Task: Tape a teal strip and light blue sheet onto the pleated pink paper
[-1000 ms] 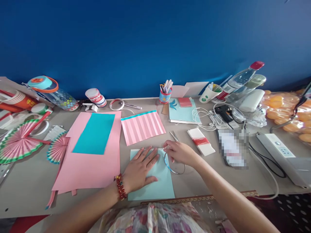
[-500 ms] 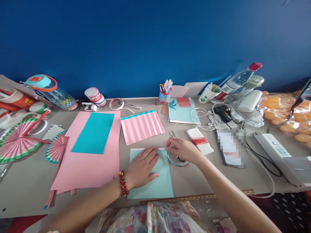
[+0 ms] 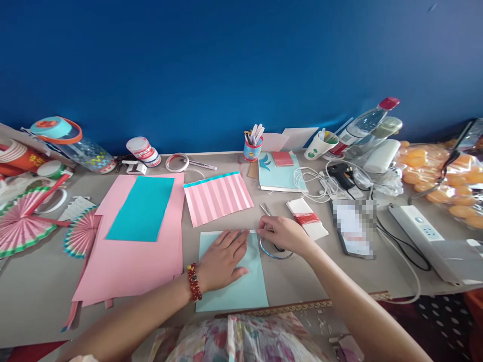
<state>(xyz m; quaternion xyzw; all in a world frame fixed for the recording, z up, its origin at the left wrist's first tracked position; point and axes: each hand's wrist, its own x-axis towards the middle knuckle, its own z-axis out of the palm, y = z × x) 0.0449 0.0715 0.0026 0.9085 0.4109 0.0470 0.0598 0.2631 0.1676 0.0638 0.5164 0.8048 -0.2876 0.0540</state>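
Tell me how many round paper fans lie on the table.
2. The large fan lies at the far left, cut by the frame edge; the small fan lies right of it, beside the pink sheet. More may be hidden off-frame.

Flat object (image 3: 354,227) pixelated beyond reading, tape ring (image 3: 277,257) partly hidden under the right hand (image 3: 284,233), pink fan (image 3: 18,223) cut by left edge
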